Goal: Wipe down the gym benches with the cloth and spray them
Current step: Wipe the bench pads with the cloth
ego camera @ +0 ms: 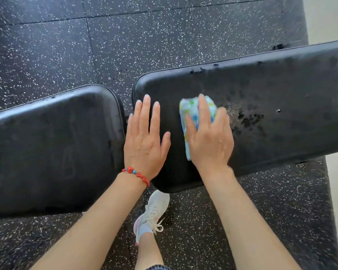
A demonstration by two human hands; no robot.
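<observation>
Both forearms reach down: left hand (144, 137) lies flat, bracing the pad (261, 90); right hand (209, 137), its grip pressing the cloth (189, 112) down. Sweep firmly through the wet droplets (248, 119) alongside.

Bench pad (281, 98) bare rt of wet patch (248, 119), narrow gap (127, 106) btwn pads

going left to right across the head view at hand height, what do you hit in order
left bench pad → left hand, flat on the right bench pad → patterned cloth → right hand on the cloth → wet spray patch on that pad
</observation>
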